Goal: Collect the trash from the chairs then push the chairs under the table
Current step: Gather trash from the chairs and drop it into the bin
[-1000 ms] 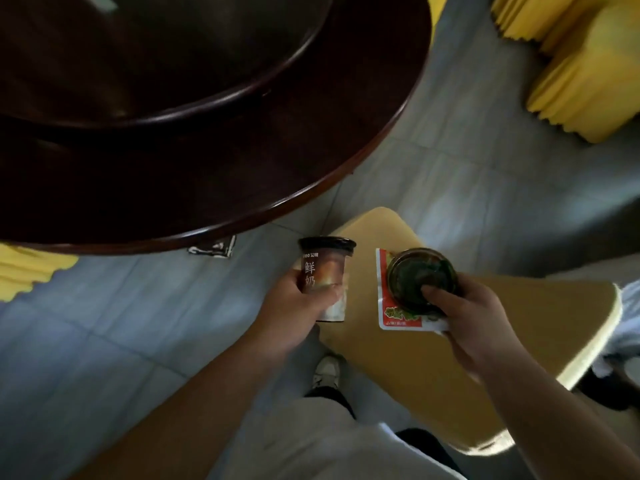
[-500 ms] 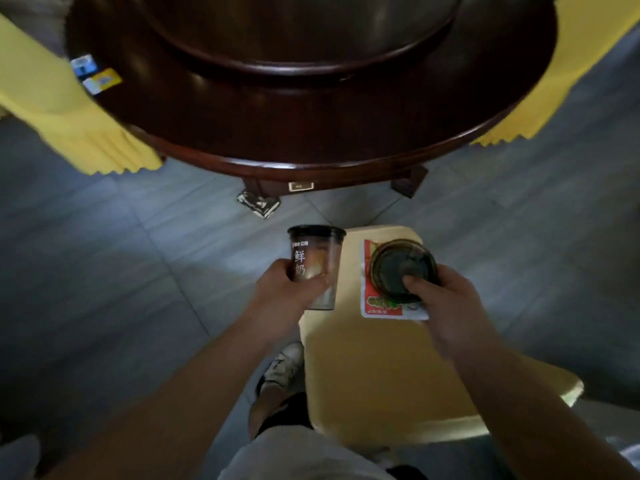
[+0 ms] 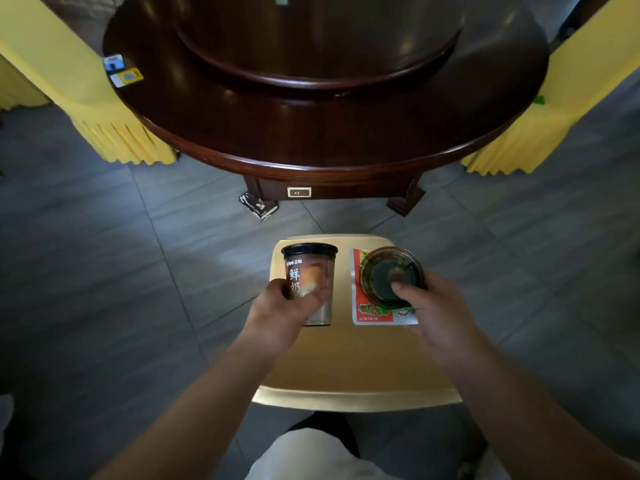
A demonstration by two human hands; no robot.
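My left hand [image 3: 284,308] grips a dark plastic cup [image 3: 313,271] with printed characters, upright above the front left corner of a tan chair seat [image 3: 349,365]. My right hand [image 3: 433,311] holds a round dark lid [image 3: 391,277] with the thumb on top, together with a red and white snack wrapper [image 3: 372,313] under it. Both hands hover over the chair, which stands in front of the round dark wooden table [image 3: 311,133].
The table carries a raised turntable [image 3: 318,39] and two small cards [image 3: 121,72] near its left rim. Yellow-covered chairs stand at the left [image 3: 86,109] and right [image 3: 530,126] of the table. Grey tiled floor [image 3: 104,271] lies between my chair and the table legs.
The view has swung round to face the table squarely, and the chair now sits straight before it. Both hands keep the same hold on the cup, lid and wrapper.
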